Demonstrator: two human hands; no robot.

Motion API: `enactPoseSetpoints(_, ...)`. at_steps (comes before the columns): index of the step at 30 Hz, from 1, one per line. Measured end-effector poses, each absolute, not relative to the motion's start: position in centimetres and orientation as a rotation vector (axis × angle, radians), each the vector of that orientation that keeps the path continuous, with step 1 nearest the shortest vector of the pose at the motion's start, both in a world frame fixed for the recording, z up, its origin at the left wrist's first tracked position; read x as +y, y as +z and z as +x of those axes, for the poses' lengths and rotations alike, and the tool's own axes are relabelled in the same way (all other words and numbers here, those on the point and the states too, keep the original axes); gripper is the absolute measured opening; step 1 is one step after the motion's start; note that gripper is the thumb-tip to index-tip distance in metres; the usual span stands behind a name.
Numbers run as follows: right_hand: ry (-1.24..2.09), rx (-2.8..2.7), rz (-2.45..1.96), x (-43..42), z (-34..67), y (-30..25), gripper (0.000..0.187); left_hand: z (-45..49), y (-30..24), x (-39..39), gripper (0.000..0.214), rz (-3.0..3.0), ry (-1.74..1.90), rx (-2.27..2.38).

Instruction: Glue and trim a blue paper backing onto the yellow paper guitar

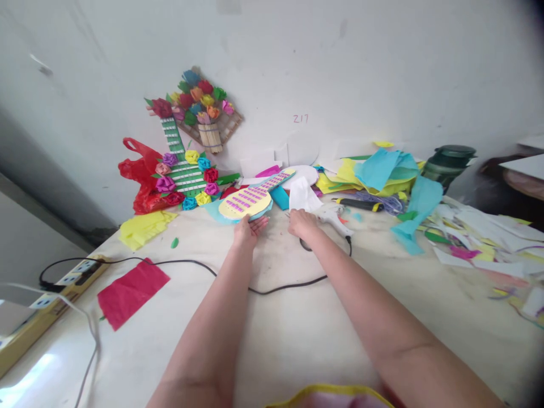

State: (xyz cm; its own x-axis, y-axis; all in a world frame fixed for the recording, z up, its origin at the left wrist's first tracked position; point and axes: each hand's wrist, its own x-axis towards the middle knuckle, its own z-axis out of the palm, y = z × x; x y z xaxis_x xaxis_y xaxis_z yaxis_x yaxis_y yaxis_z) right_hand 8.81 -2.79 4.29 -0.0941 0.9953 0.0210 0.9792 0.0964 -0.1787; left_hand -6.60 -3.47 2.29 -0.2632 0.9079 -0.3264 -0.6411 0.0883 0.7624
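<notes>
My left hand (251, 229) is at the near edge of a yellow guitar-shaped paper cut-out (240, 204) with rows of purple pieces on it. Its fingers are stretched out and the thumb touches the edge. Light blue paper (266, 212) shows under the cut-out. Further right, my right hand (304, 224) is closed, fingertips down near the table; what is in them is hidden. A black loop (305, 245) shows beside its wrist, and a white glue gun (338, 220) lies just right of it. White paper (304, 195) lies behind this hand.
A green paper guitar with flowers (185, 175) leans on the wall, beside a red plastic bag (147, 175). Yellow-handled cutter (359, 204), coloured paper (385, 170) and scraps (488, 238) lie right. A black cord (272, 292) runs to a power strip (70, 283). Red paper (132, 292) lies left.
</notes>
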Motion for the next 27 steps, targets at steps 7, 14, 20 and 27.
enactPoseSetpoints(7, 0.404, -2.133, -2.016, -2.3, 9.4, 4.6, 0.033, -6.2, 3.0, -4.0, 0.024, 0.305, 1.545, 1.101)
enactPoseSetpoints(14, 0.819, -1.862, -1.712, -1.3, 8.4, 3.7, 0.030, -6.4, 2.8, -4.3, 0.037, 0.708, 1.920, 1.341)
enactPoseSetpoints(20, 1.253, -1.484, -1.526, -1.8, 7.9, 3.7, 0.025, -6.6, 2.7, -4.9, 0.023, 2.136, 1.948, 1.721)
enactPoseSetpoints(27, 1.632, -1.191, -1.205, -2.9, 8.0, 4.8, 0.007, -7.8, 1.4, -4.3, 0.050, 2.491, 1.414, 2.084)
